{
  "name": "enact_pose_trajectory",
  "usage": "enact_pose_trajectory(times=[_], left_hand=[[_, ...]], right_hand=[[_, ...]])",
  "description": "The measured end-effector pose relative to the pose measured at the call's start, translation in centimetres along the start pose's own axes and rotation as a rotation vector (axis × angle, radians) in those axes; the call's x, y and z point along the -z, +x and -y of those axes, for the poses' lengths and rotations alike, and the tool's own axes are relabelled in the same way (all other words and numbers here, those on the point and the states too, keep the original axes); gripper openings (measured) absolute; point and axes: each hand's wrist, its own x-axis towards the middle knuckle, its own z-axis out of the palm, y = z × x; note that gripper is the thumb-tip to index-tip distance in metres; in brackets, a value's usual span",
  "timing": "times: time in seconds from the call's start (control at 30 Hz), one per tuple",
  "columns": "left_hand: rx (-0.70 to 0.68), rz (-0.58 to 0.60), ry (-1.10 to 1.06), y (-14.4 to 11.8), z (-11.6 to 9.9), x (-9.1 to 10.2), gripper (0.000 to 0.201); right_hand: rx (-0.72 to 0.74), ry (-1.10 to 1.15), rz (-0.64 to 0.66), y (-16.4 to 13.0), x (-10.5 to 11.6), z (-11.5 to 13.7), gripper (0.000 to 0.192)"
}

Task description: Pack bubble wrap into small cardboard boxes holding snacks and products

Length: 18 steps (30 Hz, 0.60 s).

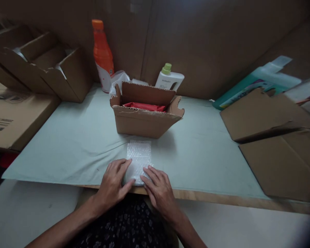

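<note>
A flat piece of clear bubble wrap (138,159) lies on the pale green cloth at the table's front edge, folded over at its near end. Whether anything is inside the wrap, I cannot tell. My left hand (115,181) grips its left side, with thumb and forefinger spread along the edge. On the opposite side, my right hand (160,187) holds the near right part, its fingers resting over the top. Just behind the wrap stands an open cardboard box (142,122) with its flaps up. A shiny red package (146,106) shows inside that box.
Behind the box stand an orange bottle (103,55) and a white bottle with a green cap (169,81). Open cartons (74,75) line the left. At right are a tilted teal jug (258,82) and more cardboard boxes (281,165). A cardboard wall (196,44) closes the back.
</note>
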Motion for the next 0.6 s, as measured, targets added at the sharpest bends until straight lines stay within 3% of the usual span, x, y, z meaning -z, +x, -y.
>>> enact_pose_trajectory(times=[0.07, 0.13, 0.23, 0.37, 0.5, 0.6], left_hand=[[-0.127, 0.006, -0.021, -0.5, -0.4, 0.6, 0.055], [-0.152, 0.036, -0.058, -0.5, -0.5, 0.8, 0.044], [-0.016, 0.061, -0.076, 0.6, -0.3, 0.2, 0.033], [0.066, 0.072, 0.035, 3.2, 0.8, -1.1, 0.031], [0.142, 0.036, 0.029, 4.3, 1.2, -1.3, 0.032], [0.346, -0.064, -0.239, 3.4, 0.6, -0.5, 0.043]], right_hand=[[-0.009, 0.081, 0.035, 0.8, 0.2, -0.2, 0.034], [-0.066, 0.195, 0.101, 1.5, 0.6, -0.2, 0.030], [-0.181, 0.236, 0.087, 2.3, 0.9, -0.4, 0.025], [-0.142, 0.009, -0.151, 2.5, 0.5, -0.6, 0.025], [-0.041, -0.032, -0.029, 2.6, -0.3, -1.0, 0.028], [-0.136, 0.080, -0.064, 3.3, -0.9, -1.7, 0.028]])
